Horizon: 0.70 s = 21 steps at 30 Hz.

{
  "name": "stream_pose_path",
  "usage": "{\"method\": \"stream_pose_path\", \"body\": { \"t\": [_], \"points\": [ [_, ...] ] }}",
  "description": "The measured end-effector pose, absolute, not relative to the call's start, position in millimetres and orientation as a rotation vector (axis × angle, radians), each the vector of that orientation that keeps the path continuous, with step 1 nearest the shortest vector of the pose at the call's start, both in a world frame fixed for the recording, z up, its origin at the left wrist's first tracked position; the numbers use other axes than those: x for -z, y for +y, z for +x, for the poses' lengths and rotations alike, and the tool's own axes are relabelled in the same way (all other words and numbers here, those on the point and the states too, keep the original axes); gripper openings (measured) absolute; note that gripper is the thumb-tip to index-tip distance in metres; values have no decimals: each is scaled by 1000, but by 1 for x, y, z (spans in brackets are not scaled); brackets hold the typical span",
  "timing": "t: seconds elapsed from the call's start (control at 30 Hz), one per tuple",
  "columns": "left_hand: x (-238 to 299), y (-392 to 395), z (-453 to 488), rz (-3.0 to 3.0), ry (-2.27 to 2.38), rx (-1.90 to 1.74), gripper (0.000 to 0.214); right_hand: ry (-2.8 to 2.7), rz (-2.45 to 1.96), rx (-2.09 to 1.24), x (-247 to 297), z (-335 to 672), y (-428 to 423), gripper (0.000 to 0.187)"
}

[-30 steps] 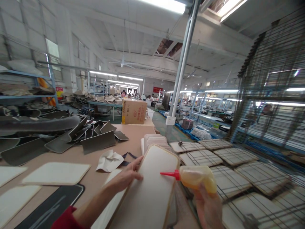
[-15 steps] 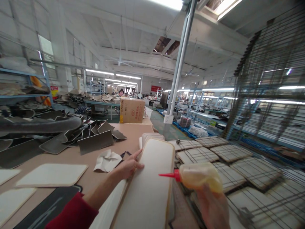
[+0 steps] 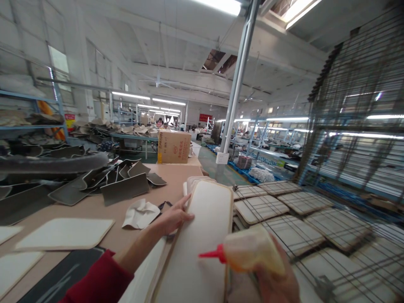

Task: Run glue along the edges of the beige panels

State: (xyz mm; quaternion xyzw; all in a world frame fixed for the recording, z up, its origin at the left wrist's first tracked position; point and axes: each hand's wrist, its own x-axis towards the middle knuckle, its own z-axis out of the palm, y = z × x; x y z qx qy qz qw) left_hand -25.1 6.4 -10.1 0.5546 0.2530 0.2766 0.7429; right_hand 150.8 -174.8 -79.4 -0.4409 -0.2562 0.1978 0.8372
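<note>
A long white panel with rounded corners and a yellowish edge [image 3: 206,227] lies before me on other panels. My left hand [image 3: 177,216] grips its left edge, thumb on top and forefinger stretched along the side. My right hand [image 3: 279,277] is wrapped round a clear squeeze bottle [image 3: 252,250] of amber liquid. The bottle is tipped on its side, its red nozzle [image 3: 211,254] pointing left over the panel's lower half. Whether the tip touches the surface I cannot tell. A crumpled white piece [image 3: 140,213] lies left of my left hand.
More white panels lie on a wire rack [image 3: 290,231] at right and on the brown table [image 3: 126,244] at left. Grey curved pieces [image 3: 126,185] are heaped at left. A cardboard box [image 3: 174,147] stands at the table's far end; a metal post [image 3: 235,80] rises behind.
My right hand has brought the bottle left and down, so its nozzle sits lower over the panel. The left hand keeps its hold on the panel's edge.
</note>
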Motion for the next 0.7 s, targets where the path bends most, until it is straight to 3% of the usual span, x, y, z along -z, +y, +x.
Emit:
{"method": "stream_pose_path", "body": {
  "t": [0.17, 0.4, 0.6, 0.7],
  "points": [
    [10, -2, -22, 1215, 560, -516, 114, -489, -966, -158, 44, 188, -154, 81],
    [14, 11, -33, 1183, 530, -575, 119, -544, -920, -548, 83, 158, -165, 77],
    [5, 4, -39, 1174, 558, -513, 115, -400, -805, -234, 48, 192, -156, 62],
    [5, 8, -43, 1157, 534, -548, 115, -415, -847, -352, 67, 188, -163, 67]
  ]
}}
